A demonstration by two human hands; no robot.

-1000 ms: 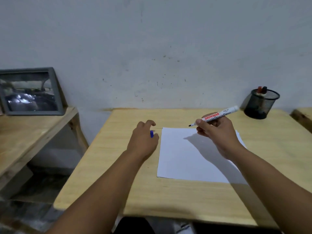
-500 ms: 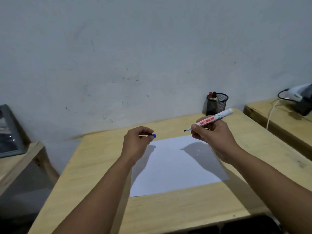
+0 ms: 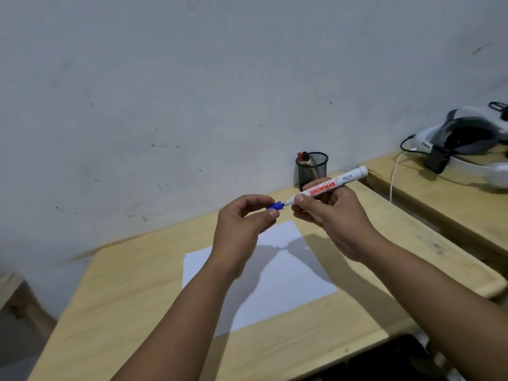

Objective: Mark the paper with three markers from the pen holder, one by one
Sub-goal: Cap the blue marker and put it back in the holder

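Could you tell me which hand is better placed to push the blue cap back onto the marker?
The left hand: it pinches the blue cap right at the tip of the marker, which the right hand grips by its barrel to steady it.

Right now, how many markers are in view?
3. One white Snowman marker in the right hand, its tip at the blue cap in the left hand; two in the mesh pen holder, red-capped and black-capped. More may be hidden inside.
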